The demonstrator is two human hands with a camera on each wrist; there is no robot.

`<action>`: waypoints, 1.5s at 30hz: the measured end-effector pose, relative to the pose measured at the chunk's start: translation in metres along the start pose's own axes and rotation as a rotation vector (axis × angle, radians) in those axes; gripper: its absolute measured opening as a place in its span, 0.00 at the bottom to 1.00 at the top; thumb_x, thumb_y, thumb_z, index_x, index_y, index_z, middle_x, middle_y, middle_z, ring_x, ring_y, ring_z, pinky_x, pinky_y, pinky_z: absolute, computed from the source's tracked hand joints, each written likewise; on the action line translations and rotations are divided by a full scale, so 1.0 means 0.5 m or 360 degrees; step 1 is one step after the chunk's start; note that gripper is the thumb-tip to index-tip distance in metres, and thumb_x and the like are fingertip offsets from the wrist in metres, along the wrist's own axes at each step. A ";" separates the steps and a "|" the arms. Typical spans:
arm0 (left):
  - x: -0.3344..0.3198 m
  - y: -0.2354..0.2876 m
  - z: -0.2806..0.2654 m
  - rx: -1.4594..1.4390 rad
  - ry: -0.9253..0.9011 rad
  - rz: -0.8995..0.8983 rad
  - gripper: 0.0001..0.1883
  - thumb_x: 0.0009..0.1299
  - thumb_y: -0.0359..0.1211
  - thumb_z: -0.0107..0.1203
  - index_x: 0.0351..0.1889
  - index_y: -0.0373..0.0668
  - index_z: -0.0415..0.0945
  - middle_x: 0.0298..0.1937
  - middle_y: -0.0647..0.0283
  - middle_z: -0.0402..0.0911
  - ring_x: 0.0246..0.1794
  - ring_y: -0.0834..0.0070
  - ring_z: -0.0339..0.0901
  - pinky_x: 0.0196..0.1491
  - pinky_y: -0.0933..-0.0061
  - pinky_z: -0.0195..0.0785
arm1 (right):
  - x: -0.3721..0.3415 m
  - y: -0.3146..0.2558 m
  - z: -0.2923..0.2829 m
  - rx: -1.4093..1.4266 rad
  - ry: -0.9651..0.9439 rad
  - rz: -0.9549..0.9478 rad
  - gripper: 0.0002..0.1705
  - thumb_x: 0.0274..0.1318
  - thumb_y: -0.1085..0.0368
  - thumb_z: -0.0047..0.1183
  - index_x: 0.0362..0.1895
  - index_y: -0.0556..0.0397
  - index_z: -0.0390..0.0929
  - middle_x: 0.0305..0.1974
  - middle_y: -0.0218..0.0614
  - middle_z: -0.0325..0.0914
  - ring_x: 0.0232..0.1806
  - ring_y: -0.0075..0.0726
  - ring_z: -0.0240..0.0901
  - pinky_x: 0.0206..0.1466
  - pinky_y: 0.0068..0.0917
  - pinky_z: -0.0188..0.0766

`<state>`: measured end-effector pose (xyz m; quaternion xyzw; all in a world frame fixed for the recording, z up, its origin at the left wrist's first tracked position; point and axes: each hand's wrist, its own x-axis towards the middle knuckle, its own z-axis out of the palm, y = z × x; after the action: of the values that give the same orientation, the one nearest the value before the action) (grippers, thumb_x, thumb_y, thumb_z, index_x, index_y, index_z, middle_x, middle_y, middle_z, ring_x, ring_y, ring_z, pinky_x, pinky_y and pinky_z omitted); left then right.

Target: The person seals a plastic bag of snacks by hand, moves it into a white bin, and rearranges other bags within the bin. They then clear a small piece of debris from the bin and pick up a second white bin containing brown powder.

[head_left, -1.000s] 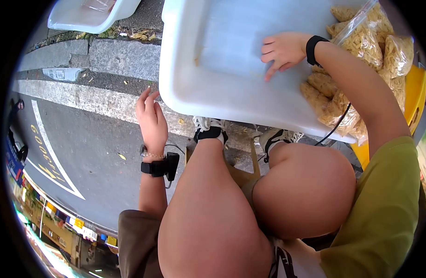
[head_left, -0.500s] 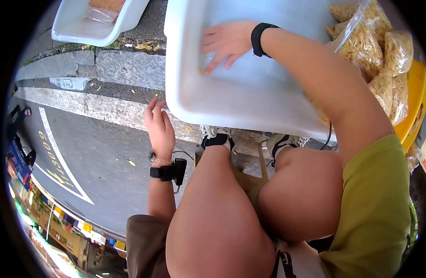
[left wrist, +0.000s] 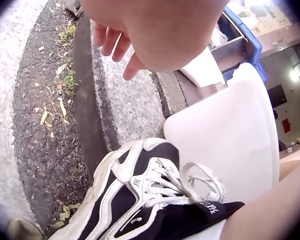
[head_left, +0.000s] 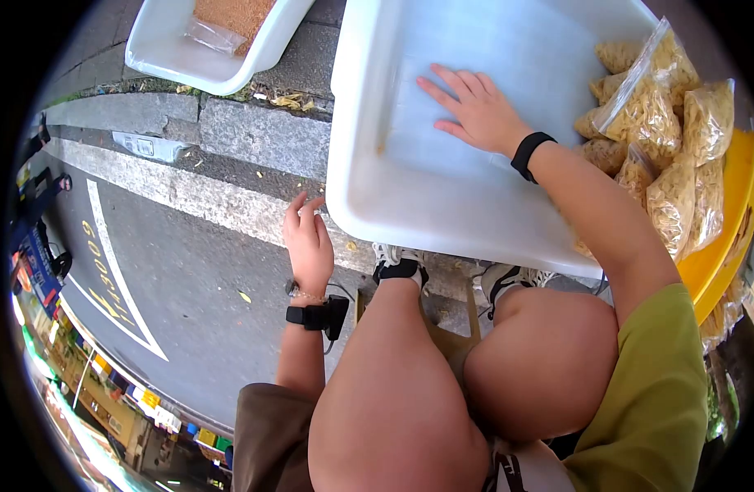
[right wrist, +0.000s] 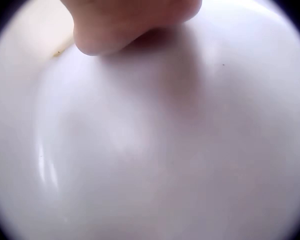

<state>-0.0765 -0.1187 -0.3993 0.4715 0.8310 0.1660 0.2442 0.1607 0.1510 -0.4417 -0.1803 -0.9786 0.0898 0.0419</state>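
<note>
My right hand (head_left: 483, 115) is spread, palm down, low over the floor of a large white plastic tub (head_left: 475, 205), with nothing in its grasp. In the right wrist view the heel of that hand (right wrist: 135, 25) shows close above the tub's smooth white surface (right wrist: 155, 150); the fingers are hidden there. Outside the tub's near left corner hangs my left hand (head_left: 309, 250), fingers loosely bent and holding nothing. The left wrist view has this hand (left wrist: 150, 30) above the kerb. Clear bags of pale yellow flakes or strips (head_left: 639, 123) are piled at the tub's right end.
A smaller white tub (head_left: 172, 61) with orange-brown grains (head_left: 233, 18) and a clear bag stands at the upper left. Below the bags is a yellow container (head_left: 733, 221). My sneaker (left wrist: 140, 185) stands by the tub's near side. A flattened plastic wrapper (head_left: 147, 148) lies along the kerb.
My right hand swept left across the tub floor to its left wall, then came partway back right. The left hand stays loosely bent beside the tub. The whole head view has shifted.
</note>
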 end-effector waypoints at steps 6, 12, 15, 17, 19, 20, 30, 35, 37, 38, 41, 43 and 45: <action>0.003 0.011 0.008 -0.0079 -0.0011 0.0003 0.14 0.68 0.23 0.45 0.50 0.39 0.74 0.59 0.50 0.69 0.58 0.52 0.66 0.58 0.53 0.59 | 0.025 -0.061 0.029 -0.0085 0.0081 0.0108 0.38 0.60 0.44 0.48 0.71 0.40 0.56 0.62 0.35 0.59 0.58 0.40 0.56 0.60 0.35 0.55; -0.001 0.015 0.007 -0.0076 -0.0057 0.0020 0.14 0.69 0.23 0.45 0.51 0.38 0.72 0.59 0.50 0.69 0.59 0.51 0.66 0.59 0.53 0.59 | 0.029 -0.066 0.030 -0.0109 0.0034 -0.0044 0.38 0.60 0.42 0.47 0.71 0.39 0.56 0.60 0.32 0.60 0.58 0.38 0.55 0.56 0.31 0.55; -0.002 0.014 0.004 -0.0083 -0.0050 0.0010 0.14 0.68 0.23 0.45 0.50 0.38 0.73 0.59 0.49 0.69 0.59 0.51 0.66 0.59 0.53 0.59 | 0.024 -0.078 0.028 -0.0087 -0.0024 -0.0134 0.37 0.61 0.43 0.46 0.71 0.38 0.56 0.62 0.31 0.59 0.59 0.37 0.55 0.57 0.30 0.54; -0.004 0.012 0.003 -0.0092 -0.0045 0.0003 0.13 0.68 0.23 0.45 0.50 0.38 0.73 0.59 0.49 0.69 0.59 0.51 0.66 0.60 0.53 0.59 | 0.016 -0.091 0.037 -0.0058 -0.0056 -0.0210 0.36 0.61 0.43 0.46 0.71 0.37 0.56 0.63 0.30 0.59 0.60 0.36 0.54 0.58 0.31 0.53; -0.005 0.008 0.004 -0.0051 -0.0047 0.0000 0.14 0.68 0.23 0.45 0.50 0.38 0.73 0.59 0.49 0.69 0.59 0.51 0.66 0.60 0.53 0.59 | 0.011 -0.106 0.045 -0.0012 -0.0014 -0.0379 0.34 0.62 0.45 0.45 0.70 0.35 0.57 0.65 0.29 0.58 0.61 0.36 0.54 0.60 0.30 0.52; -0.006 0.008 0.005 -0.0051 -0.0047 0.0001 0.14 0.68 0.23 0.45 0.50 0.38 0.73 0.59 0.49 0.69 0.59 0.51 0.66 0.60 0.53 0.59 | 0.008 -0.106 0.048 -0.0013 -0.0014 -0.0379 0.34 0.62 0.45 0.45 0.70 0.35 0.57 0.65 0.29 0.58 0.61 0.36 0.54 0.60 0.30 0.52; -0.002 0.007 0.006 -0.0049 -0.0046 0.0004 0.14 0.68 0.23 0.44 0.50 0.41 0.74 0.57 0.50 0.69 0.58 0.52 0.66 0.60 0.52 0.58 | 0.028 -0.109 -0.007 0.0913 -0.0226 0.0022 0.32 0.62 0.60 0.44 0.69 0.54 0.56 0.66 0.44 0.60 0.64 0.47 0.59 0.66 0.42 0.54; 0.000 0.003 0.008 -0.0080 -0.0072 -0.0023 0.14 0.68 0.23 0.45 0.50 0.43 0.74 0.58 0.50 0.69 0.58 0.51 0.66 0.60 0.53 0.58 | 0.035 -0.164 -0.002 0.1197 -0.0380 0.0211 0.40 0.66 0.53 0.39 0.72 0.65 0.41 0.72 0.56 0.45 0.75 0.52 0.40 0.75 0.38 0.41; 0.000 0.003 0.008 -0.0098 -0.0060 -0.0006 0.14 0.67 0.24 0.45 0.50 0.43 0.75 0.58 0.50 0.69 0.58 0.51 0.66 0.60 0.53 0.58 | 0.051 -0.172 -0.021 0.1225 -0.0761 0.0263 0.45 0.69 0.42 0.27 0.72 0.67 0.31 0.74 0.59 0.33 0.77 0.49 0.26 0.78 0.37 0.30; -0.002 0.005 0.009 -0.0097 -0.0056 -0.0012 0.14 0.67 0.24 0.45 0.50 0.43 0.75 0.58 0.50 0.69 0.58 0.51 0.66 0.60 0.53 0.58 | 0.056 -0.174 -0.025 0.1226 -0.0762 0.0256 0.45 0.69 0.42 0.27 0.72 0.67 0.31 0.74 0.59 0.33 0.77 0.49 0.26 0.78 0.37 0.30; -0.004 0.004 0.013 -0.0099 -0.0037 -0.0024 0.14 0.67 0.24 0.45 0.49 0.43 0.75 0.57 0.50 0.70 0.58 0.51 0.66 0.59 0.53 0.58 | 0.069 -0.180 -0.039 0.1406 -0.0965 0.0369 0.50 0.67 0.35 0.19 0.72 0.66 0.28 0.75 0.56 0.26 0.78 0.47 0.19 0.78 0.36 0.24; -0.002 0.003 0.016 -0.0118 -0.0051 -0.0018 0.14 0.68 0.24 0.45 0.49 0.43 0.75 0.57 0.50 0.70 0.58 0.51 0.66 0.60 0.53 0.58 | 0.068 -0.193 -0.062 0.1738 -0.1368 0.0401 0.51 0.66 0.33 0.20 0.71 0.67 0.26 0.75 0.56 0.24 0.78 0.46 0.17 0.77 0.36 0.24; -0.001 0.003 0.014 -0.0126 -0.0042 -0.0011 0.14 0.68 0.24 0.45 0.49 0.43 0.75 0.57 0.50 0.70 0.58 0.51 0.66 0.60 0.53 0.58 | 0.070 -0.197 -0.072 0.1827 -0.1359 0.0490 0.51 0.66 0.35 0.23 0.72 0.67 0.27 0.75 0.56 0.25 0.78 0.46 0.18 0.77 0.35 0.25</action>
<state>-0.0710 -0.1178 -0.4043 0.4607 0.8221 0.1916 0.2742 0.0981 0.0788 -0.3859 -0.2146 -0.6722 0.6558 -0.2684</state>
